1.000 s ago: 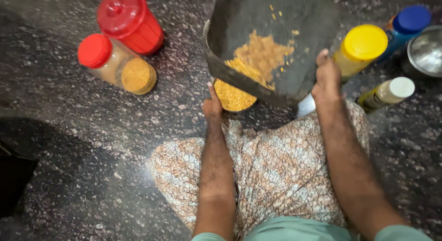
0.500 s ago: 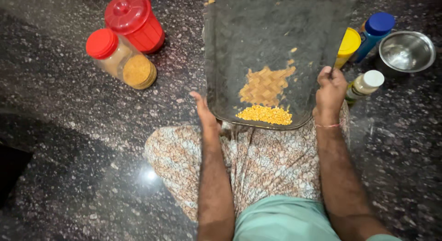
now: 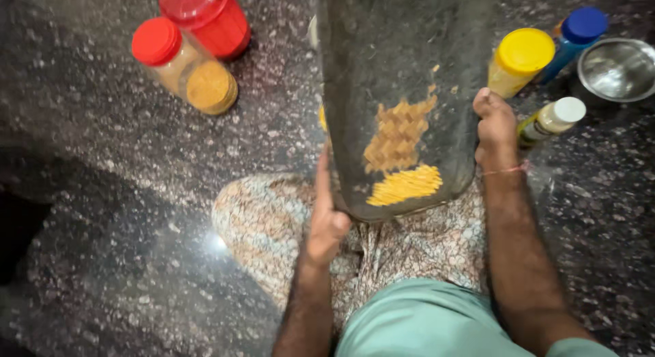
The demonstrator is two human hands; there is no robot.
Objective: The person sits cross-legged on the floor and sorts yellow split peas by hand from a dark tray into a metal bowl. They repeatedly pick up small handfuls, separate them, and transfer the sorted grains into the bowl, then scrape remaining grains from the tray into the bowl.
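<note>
Dark speckled stone floor (image 3: 102, 214) fills the view, and I see the person sitting on it, with patterned cloth (image 3: 273, 220) over the legs. Both hands are apart, each clamped on one side of a dark winnowing tray (image 3: 402, 64): the left hand (image 3: 326, 217) presses flat on the left edge, the right hand (image 3: 497, 128) grips the right edge. The tray is tilted with its near end low, so I judge the yellow split lentils (image 3: 404, 185) collect there, and the paler husk (image 3: 399, 135) stays just beyond them. On the far left stand a red container (image 3: 205, 16) and a red-lidded jar (image 3: 181, 67); on the far right are a yellow-lidded jar (image 3: 520, 60), a blue-capped bottle (image 3: 576, 33), a white-capped bottle (image 3: 552, 118) and a steel bowl (image 3: 617, 70), all within reach.
</note>
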